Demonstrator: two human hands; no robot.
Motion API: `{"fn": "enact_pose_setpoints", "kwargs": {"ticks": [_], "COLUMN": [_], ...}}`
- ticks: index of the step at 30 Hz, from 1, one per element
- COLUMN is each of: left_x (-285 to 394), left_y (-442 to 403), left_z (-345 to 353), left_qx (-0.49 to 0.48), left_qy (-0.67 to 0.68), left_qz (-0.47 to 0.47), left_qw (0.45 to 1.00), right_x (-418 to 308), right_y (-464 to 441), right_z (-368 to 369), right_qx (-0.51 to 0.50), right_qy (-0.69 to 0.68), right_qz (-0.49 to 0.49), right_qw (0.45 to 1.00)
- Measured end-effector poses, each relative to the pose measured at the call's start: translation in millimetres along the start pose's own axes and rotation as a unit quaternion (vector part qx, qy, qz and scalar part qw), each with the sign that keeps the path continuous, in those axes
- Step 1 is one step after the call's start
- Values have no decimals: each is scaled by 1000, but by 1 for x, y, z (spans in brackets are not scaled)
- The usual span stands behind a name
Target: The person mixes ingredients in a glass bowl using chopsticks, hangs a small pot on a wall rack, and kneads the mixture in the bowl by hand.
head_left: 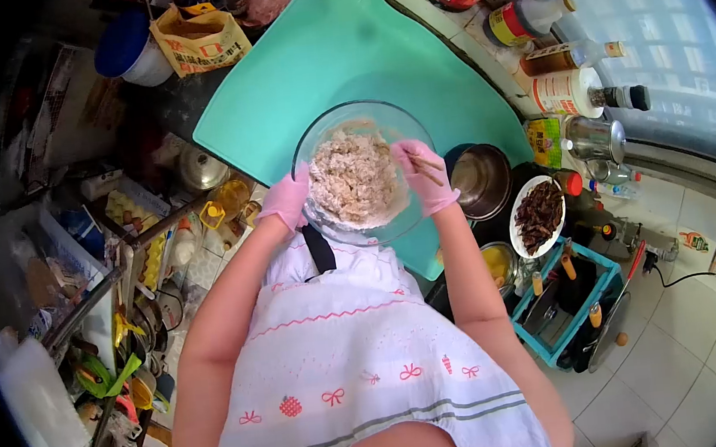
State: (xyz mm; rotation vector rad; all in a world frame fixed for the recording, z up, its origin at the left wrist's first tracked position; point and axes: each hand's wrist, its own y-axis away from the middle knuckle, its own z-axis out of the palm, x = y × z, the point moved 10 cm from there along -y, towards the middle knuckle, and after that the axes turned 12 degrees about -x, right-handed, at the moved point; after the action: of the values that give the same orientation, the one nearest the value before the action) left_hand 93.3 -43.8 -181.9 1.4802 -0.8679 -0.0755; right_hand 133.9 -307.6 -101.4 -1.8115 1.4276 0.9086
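A large clear glass bowl [362, 112] holds a crumbly, pale floury mixture [355, 178] with brownish bits and loose white powder near its lower edge. My left hand [288, 198], in a pink glove, grips the bowl's left rim. At the opposite rim is my right hand [423, 178], also gloved in pink, its fingers closed around a pair of wooden chopsticks [428, 164]. The chopsticks point across the hand at the bowl's right side; their far ends are hard to make out. Beneath the bowl lies a turquoise mat [340, 40].
Right of the bowl stand a metal pot [481, 181] and a white plate of dark dried pieces [538, 216]. Sauce bottles [562, 57] line the windowsill. A teal rack [519, 329] holds utensils. A paper bag [201, 42] sits at upper left, crowded shelves [114, 290] at left.
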Motion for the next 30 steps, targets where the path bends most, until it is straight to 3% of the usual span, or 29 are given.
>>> {"fn": "enact_pose_setpoints", "kwargs": {"ticks": [1,2,9,13,14,17,21,22,25,26,30], "left_x": [1,-2,-5,-18,-15,-17,-10,-11,-4,-3,-6], "left_y": [-1,0,-6,-21,-22,-17,-7,-10,-4,-1,-9], "left_z": [0,0,1,4,4,1,4,3,-1,-1,1], "left_qx": [-4,-9,4,4,3,26,-1,6,16,16,11], "left_qy": [4,7,13,-10,4,13,26,11,3,2,4], "left_qz": [6,9,47,72,77,29,32,36,26,20,23], "left_qw": [1000,1000,999,997,997,999,999,999,1000,1000,1000], "right_x": [-4,1,-18,7,-10,-32,21,17,-13,-22,-4], "right_y": [-1,-1,-6,0,-3,-5,-3,-5,-16,-19,-27], "right_z": [1,-5,-3,1,2,-13,10,17,-5,-12,23], "right_qx": [2,10,3,3,22,46,-4,-42,-12,24,-58], "right_qy": [3,23,-5,-17,23,6,-37,43,-11,-8,30], "right_qz": [-33,31,-22,35,-28,-62,23,-25,40,-2,-48], "right_qw": [999,999,1000,999,999,997,999,998,999,1000,997]}}
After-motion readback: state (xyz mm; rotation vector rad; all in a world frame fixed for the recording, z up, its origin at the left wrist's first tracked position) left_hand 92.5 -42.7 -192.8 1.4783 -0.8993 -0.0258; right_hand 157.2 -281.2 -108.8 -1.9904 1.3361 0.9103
